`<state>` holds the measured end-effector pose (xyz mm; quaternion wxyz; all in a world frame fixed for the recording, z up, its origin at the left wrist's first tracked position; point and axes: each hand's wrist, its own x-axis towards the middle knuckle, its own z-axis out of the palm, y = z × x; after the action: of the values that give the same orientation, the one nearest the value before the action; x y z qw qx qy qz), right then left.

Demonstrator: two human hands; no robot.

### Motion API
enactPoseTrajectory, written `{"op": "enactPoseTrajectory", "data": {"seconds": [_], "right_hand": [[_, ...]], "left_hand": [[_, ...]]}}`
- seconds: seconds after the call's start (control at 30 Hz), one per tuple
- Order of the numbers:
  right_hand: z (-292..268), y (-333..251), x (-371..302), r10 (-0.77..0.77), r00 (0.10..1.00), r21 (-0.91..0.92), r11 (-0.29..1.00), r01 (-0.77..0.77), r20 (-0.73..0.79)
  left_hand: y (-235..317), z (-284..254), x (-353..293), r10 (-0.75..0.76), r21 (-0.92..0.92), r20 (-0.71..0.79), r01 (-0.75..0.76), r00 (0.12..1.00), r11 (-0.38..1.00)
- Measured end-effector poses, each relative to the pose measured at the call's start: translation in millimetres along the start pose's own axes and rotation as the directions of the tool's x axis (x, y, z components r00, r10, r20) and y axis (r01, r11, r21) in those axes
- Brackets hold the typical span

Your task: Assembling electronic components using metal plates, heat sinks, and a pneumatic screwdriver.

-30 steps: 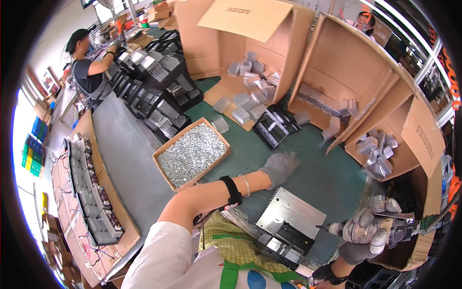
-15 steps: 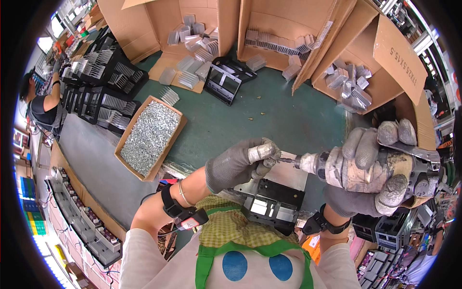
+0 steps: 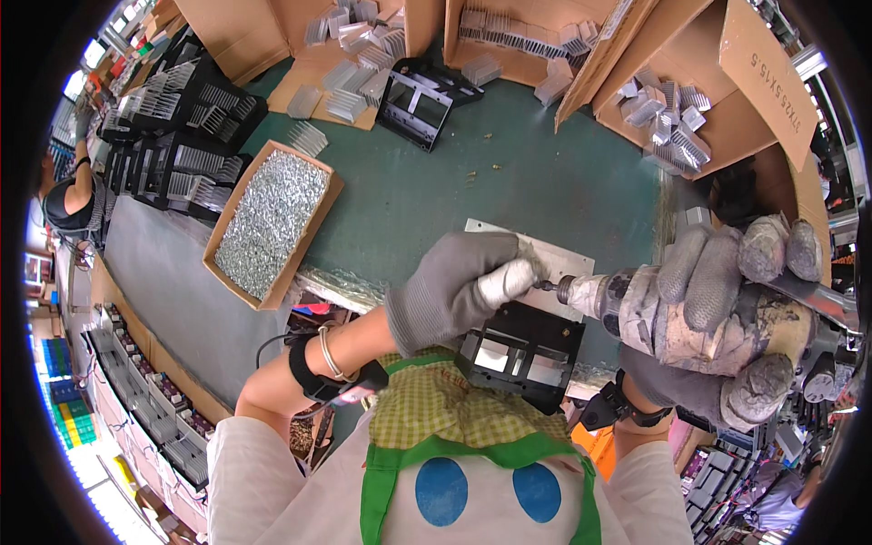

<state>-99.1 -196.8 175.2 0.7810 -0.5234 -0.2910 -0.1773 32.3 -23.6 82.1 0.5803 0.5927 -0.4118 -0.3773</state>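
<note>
My left hand (image 3: pixel 463 286), in a grey glove with whitish taped fingertips, is closed in a pinch beside the bit of a power screwdriver (image 3: pixel 627 304). Whatever those fingertips hold is too small and hidden to make out. The screwdriver lies almost level, its body wrapped in worn tape, its bit toward the left. Around its body my right hand (image 3: pixel 704 277), gloved the same way, is closed. Below the bit, at the bench's near edge, sits a black frame (image 3: pixel 522 363) with rectangular openings. A pale flat metal plate (image 3: pixel 568 257) lies just behind it, partly covered by my left hand.
A cardboard box (image 3: pixel 312 232) full of small screws stands at left on the green bench (image 3: pixel 400 200). Open cartons with finned heat sinks (image 3: pixel 672 118) line the back. Another black frame (image 3: pixel 415 109) lies before them. Black stacks (image 3: pixel 182 173) stand far left, near another person (image 3: pixel 68 195).
Both hands and the screwdriver have shifted slightly right. The left hand has turned more palm-down over the plate, with the bit still at its fingertips. The whole view has shifted a little.
</note>
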Motion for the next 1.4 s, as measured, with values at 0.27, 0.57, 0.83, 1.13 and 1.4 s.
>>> {"op": "enactPoseTrajectory", "data": {"seconds": [0.27,0.57,0.83,1.13,1.4], "right_hand": [[20,35,-26,0.111,0.879,-0.013,0.991,-0.132,-0.464],[23,47,-43,0.106,0.824,0.157,0.987,-0.020,-0.557],[2,32,-103,0.356,0.544,0.206,0.926,-0.317,-0.760],[-13,77,-65,0.544,0.814,0.498,0.773,-0.392,-0.205],[8,77,-44,0.105,0.952,0.059,0.994,-0.092,-0.286]], "left_hand": [[-4,20,-15,-0.040,0.800,0.111,-0.066,0.993,0.597],[9,24,-10,-0.182,0.887,0.224,-0.123,0.957,0.445],[22,16,2,-0.380,0.897,0.197,-0.010,0.904,0.441],[23,19,3,-0.469,0.902,0.205,0.020,0.859,0.431],[23,25,-2,-0.389,0.907,0.161,0.020,0.907,0.422]]}}
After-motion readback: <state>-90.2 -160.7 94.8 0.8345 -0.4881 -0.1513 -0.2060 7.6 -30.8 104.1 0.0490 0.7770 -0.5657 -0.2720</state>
